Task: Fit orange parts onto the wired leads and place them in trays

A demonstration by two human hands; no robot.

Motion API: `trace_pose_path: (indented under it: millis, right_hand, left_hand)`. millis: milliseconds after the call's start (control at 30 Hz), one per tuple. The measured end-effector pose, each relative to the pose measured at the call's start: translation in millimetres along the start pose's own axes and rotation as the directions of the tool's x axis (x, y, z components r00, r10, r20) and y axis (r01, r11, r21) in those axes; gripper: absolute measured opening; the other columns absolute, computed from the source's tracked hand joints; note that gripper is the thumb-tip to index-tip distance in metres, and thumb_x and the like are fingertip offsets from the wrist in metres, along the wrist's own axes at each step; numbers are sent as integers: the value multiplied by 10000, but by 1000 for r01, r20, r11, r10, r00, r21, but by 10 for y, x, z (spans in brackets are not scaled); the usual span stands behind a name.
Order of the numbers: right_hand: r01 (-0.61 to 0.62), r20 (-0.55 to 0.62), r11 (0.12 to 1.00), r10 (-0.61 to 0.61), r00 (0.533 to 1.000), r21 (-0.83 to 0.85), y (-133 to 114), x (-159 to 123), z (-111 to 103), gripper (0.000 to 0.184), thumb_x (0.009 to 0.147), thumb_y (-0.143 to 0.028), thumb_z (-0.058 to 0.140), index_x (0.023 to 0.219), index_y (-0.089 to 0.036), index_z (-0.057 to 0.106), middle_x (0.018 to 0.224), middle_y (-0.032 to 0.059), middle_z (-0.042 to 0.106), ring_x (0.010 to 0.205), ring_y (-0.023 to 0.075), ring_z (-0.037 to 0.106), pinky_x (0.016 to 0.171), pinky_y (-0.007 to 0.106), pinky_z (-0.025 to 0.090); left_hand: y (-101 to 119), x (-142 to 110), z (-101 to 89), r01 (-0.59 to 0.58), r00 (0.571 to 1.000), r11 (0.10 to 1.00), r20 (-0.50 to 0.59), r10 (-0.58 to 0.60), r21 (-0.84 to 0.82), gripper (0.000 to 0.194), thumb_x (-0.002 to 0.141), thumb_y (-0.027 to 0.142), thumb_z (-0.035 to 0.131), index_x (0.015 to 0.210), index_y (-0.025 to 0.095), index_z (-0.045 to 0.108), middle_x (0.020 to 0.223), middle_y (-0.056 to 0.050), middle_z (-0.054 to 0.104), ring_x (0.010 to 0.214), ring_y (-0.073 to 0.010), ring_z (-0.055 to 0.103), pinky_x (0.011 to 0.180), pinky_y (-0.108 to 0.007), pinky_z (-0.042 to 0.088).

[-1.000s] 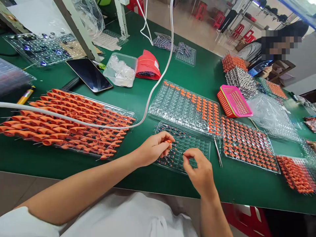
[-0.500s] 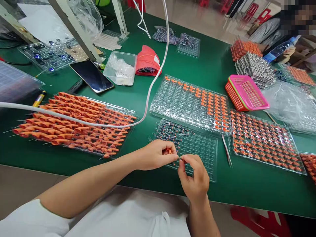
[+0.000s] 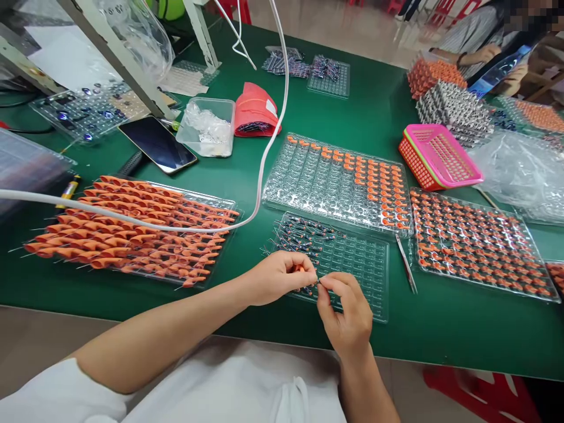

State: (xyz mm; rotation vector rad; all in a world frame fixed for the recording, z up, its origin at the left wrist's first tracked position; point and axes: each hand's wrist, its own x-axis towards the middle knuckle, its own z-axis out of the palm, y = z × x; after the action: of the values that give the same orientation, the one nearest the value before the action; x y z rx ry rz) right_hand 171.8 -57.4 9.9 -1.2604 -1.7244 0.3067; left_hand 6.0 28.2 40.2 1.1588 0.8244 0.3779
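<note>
The left grip (image 3: pixel 286 276) is clamped on an orange piece (image 3: pixel 300 268), probably steadying it; the right grip (image 3: pixel 348 308) pinches a tiny dark part (image 3: pixel 318 281) just beside. Both hover over the clear tray (image 3: pixel 359 264), perhaps keeping its wired parts (image 3: pixel 304 232) handy.

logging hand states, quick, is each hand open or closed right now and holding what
Left hand: curled closed, holding a small orange piece.
Right hand: pinched closed on a tiny dark piece, too small to identify.

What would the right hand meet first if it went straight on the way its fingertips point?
Most likely the left hand, at its fingertips; a tiny dark part seems to sit between the two. Depth is hard to judge.
</note>
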Motion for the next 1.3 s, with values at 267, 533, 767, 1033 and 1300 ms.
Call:
trace_pose_path:
  millis: [267,533,767,1033,1300]
  right_hand:
    - [-132,61,989,127,990,70,-42,19,-16,219,877,-43,558,1015,-212,544,910,40,608,836,166,605,725,317,505]
    - [-168,28,984,167,986,62,-47,-11,-25,190,859,-64,571,961,-224,561,887,26,613,817,164,602,719,303,492]
    - [-423,140,855,400,906,300,-45,-28,-84,89,897,-146,547,873,-229,572,853,8,584,793,149,571,695,275,474]
    - [-462,104,809,457,883,364,-34,-68,-92,62,898,-168,564,859,-208,592,848,17,565,731,136,553,613,254,447]
    - [-460,84,800,466,881,386,-29,-67,-92,58,901,-173,570,867,-211,600,852,16,566,721,134,550,596,251,439]
  left_hand:
    - [-20,8,46,-5,1000,998,-12,4,-67,248,761,369,640,703,136,576,621,45,455,566,-89,359,532,-230,270]
    - [-43,2,45,-14,1000,995,9,15,-98,216,774,332,630,694,138,581,622,44,453,555,-83,348,522,-225,265]
    - [-25,-17,76,-12,1000,994,24,14,-112,193,740,308,648,702,127,593,660,20,513,622,-101,412,588,-234,311]
    - [-30,-21,54,-21,1000,996,16,22,-92,211,749,333,648,713,132,597,659,18,514,610,-103,403,582,-238,303]
    - [-17,-36,47,-39,999,996,13,41,-80,225,783,339,639,716,131,585,653,24,485,604,-99,379,574,-240,289]
